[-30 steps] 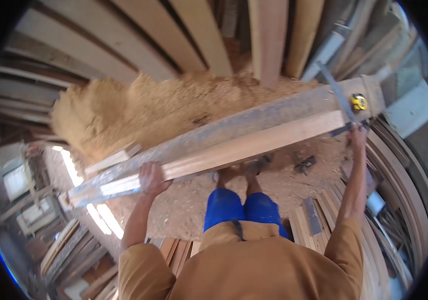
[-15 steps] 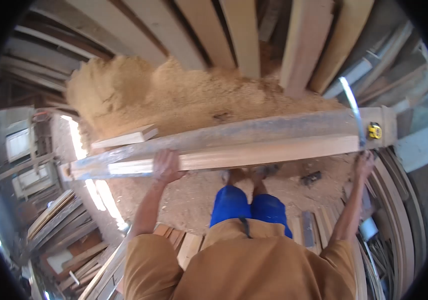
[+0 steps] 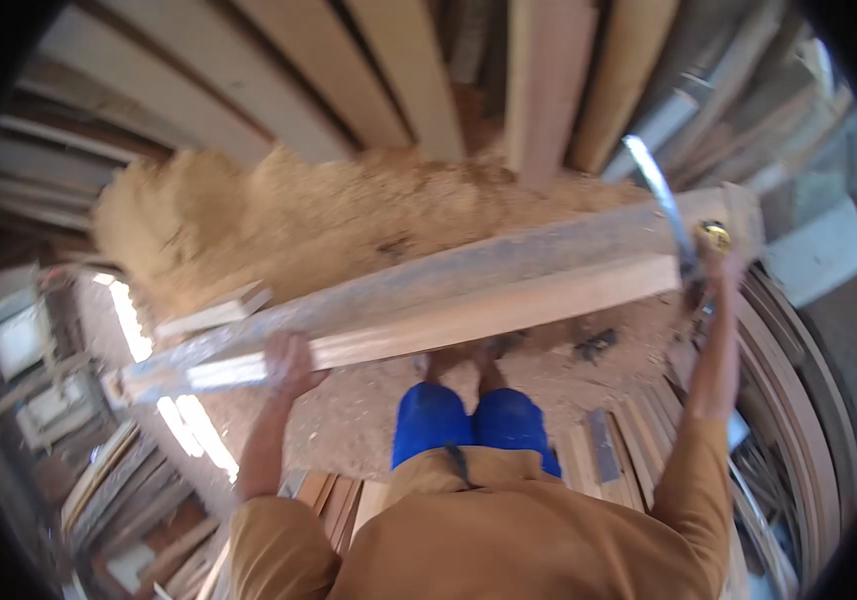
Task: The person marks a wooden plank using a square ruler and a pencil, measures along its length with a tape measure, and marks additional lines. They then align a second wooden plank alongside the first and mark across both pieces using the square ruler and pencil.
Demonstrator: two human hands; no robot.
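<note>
A long pale wooden plank [image 3: 489,310] lies along the near side of a thicker grey beam [image 3: 429,275]. My left hand [image 3: 292,362] is closed over the plank toward its left end, with the thumb at the near edge. At the beam's right end, my right hand [image 3: 720,266] is at a yellow and black tape measure [image 3: 715,235]. Its fingers, blurred by motion, close around the tape's lower part, which they hide. Just left of that hand, a metal strip [image 3: 655,180] lies across the beam and sticks out past its far edge.
Heaped sawdust [image 3: 299,205] lies behind the beam, below several leaning boards [image 3: 379,70]. A short wood offcut [image 3: 214,312] is at the left. More boards [image 3: 599,450] lie near my blue shorts [image 3: 474,420], and long curved-looking planks [image 3: 799,390] line the right side.
My right hand has moved from the metal strip's near end up to the tape measure. My left hand stays on the plank. The whole view has shifted and tilted.
</note>
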